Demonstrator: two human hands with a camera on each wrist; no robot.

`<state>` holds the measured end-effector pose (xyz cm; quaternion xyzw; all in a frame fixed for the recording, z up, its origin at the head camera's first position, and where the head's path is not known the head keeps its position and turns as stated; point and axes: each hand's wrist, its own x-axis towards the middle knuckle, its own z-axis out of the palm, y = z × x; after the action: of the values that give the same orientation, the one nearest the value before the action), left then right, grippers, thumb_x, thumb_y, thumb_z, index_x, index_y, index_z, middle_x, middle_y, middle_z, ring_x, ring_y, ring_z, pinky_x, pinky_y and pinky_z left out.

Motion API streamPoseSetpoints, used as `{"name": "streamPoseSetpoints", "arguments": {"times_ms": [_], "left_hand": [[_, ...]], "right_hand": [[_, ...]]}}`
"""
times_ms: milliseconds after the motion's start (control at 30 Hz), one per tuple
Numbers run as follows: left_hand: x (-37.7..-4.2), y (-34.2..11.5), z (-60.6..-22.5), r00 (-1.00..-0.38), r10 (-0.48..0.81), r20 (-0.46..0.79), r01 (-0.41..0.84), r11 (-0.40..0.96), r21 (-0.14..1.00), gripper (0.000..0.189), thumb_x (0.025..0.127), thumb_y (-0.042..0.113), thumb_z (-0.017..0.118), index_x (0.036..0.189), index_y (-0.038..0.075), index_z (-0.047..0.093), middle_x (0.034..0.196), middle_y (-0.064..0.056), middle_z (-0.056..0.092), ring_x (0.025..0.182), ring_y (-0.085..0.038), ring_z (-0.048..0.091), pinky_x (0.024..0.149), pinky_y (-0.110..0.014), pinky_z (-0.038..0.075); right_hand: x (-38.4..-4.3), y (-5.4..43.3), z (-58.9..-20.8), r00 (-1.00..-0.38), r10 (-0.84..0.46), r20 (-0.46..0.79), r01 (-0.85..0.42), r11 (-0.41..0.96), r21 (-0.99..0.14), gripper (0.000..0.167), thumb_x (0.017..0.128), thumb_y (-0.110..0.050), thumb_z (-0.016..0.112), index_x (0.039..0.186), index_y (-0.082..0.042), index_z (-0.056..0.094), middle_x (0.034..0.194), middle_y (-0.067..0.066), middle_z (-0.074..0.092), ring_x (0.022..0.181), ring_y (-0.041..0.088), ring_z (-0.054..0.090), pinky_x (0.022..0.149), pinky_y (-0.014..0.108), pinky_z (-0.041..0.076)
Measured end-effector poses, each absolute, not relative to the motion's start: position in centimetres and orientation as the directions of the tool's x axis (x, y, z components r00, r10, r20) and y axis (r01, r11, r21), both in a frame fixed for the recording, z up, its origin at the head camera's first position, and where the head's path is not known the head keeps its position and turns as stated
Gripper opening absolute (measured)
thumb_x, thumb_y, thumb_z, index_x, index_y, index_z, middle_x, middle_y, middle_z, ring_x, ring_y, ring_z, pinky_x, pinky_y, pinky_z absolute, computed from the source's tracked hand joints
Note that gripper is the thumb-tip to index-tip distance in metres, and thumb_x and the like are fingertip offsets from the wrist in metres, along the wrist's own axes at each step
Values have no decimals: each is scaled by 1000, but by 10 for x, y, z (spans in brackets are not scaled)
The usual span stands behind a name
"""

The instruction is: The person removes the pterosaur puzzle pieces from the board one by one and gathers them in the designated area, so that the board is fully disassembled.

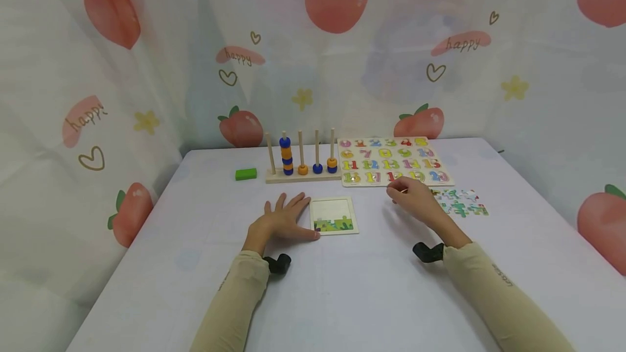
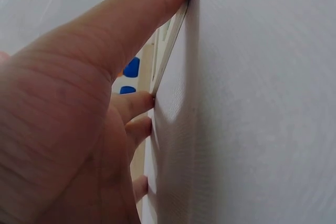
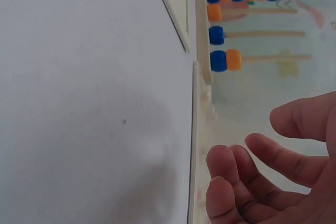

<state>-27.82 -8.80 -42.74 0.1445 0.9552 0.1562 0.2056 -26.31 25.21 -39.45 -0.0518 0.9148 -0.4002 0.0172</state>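
My left hand lies spread at the left side of a small square wooden puzzle tray. Its thumb is at the tray's lower left corner, its fingertips near the upper left one; in the left wrist view the thumb meets the tray's edge. Green puzzle pieces fill the tray's bottom strip. My right hand hovers right of the tray, before the number board, fingers loosely bent. In the right wrist view a gap shows between thumb and fingers, with nothing visible in it. Loose puzzle pieces lie beside this hand.
Behind the tray stands a wooden bead stacker with upright pegs and blue and orange beads. A green block lies to its left. The number board with colourful digits is at the back right. A printed curtain hangs behind the white table.
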Motion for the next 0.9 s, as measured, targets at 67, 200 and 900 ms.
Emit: {"name": "streamPoseSetpoints", "arguments": {"times_ms": [67,200,900], "left_hand": [[-278,-88,-427,-874,340,-348,212,910,355,109,87,72,72,173,29,23,180,5,9,164,-39,-7,122,-73,-9],[-278,-87,-426,-871,336,-357,211,914,346,108,87,72,72,173,29,22,180,5,9,164,-39,-8,123,-72,-8],[-273,-87,-420,-871,333,-360,212,917,337,106,90,71,72,173,27,23,180,4,10,164,-39,-6,124,-71,-6]], "right_hand": [[-263,245,-394,-992,-122,12,-91,666,-740,35,110,-23,58,130,5,65,117,23,70,100,32,66,81,34,54],[-263,232,-396,-988,-155,7,-108,654,-749,32,110,-21,59,130,4,65,115,20,70,98,30,65,82,34,54],[-262,171,-399,-929,-370,10,-238,577,-782,24,106,-12,66,122,5,70,105,10,70,89,24,70,79,35,59]]}}
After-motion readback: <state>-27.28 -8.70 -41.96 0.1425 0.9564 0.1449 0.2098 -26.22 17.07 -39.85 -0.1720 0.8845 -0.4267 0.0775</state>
